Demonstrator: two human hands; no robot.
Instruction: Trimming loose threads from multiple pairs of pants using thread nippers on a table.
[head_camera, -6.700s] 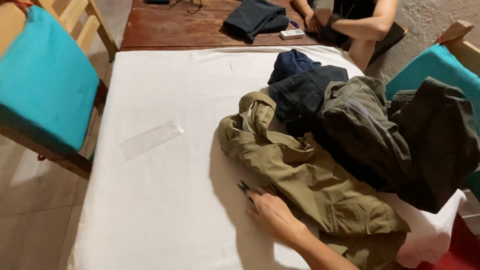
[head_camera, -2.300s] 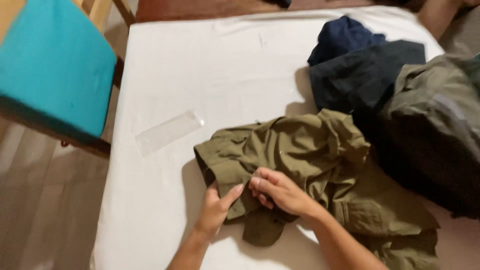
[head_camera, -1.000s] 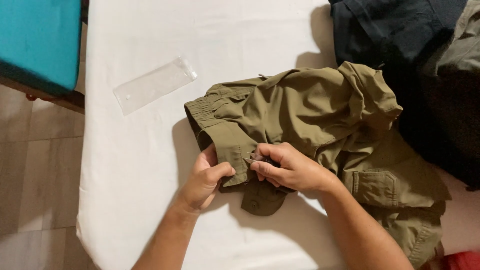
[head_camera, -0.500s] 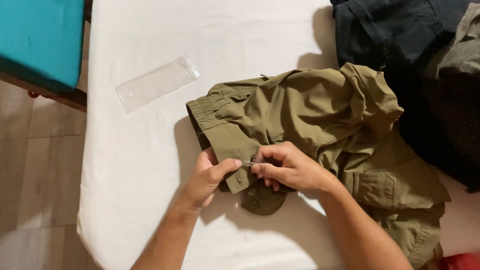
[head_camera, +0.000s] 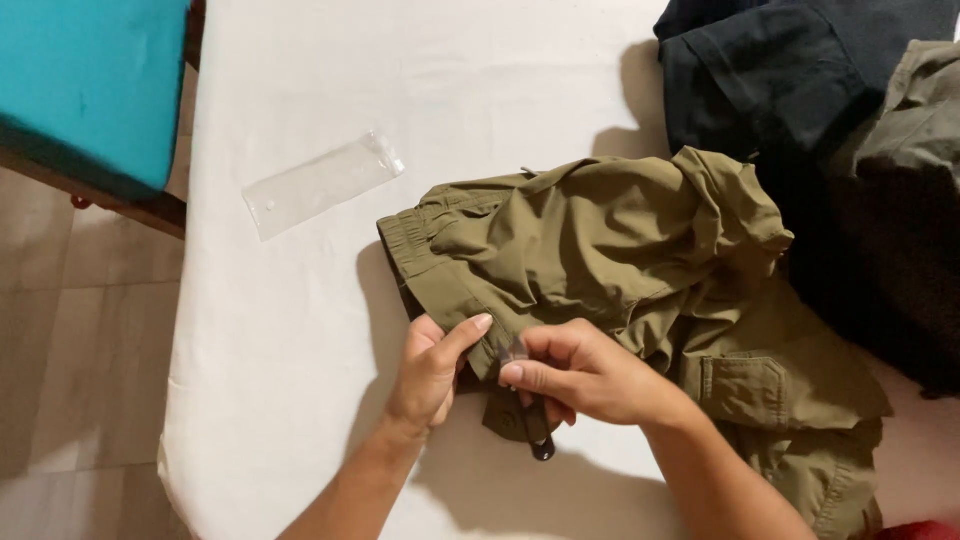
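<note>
White table bore olive trousers; left hand pinched their near waistband edge, right hand closed around small dark snips.

- Compared with the earliest picture, the olive-green trousers no longer lie spread beside the dark pile; they sit bunched nearer the table's middle, waistband turned toward the person.
- The left hand, absent at first, now grips the waistband edge, its thumb stretched further along the fabric than half a second ago.
- The right hand has left the trouser leg and now pinches a small tool at the waistband, fingers curled tighter.
- The view has closed in: the far person and the wooden table have dropped out of sight.
- The clear plastic sleeve appears higher and nearer the trousers.
</note>
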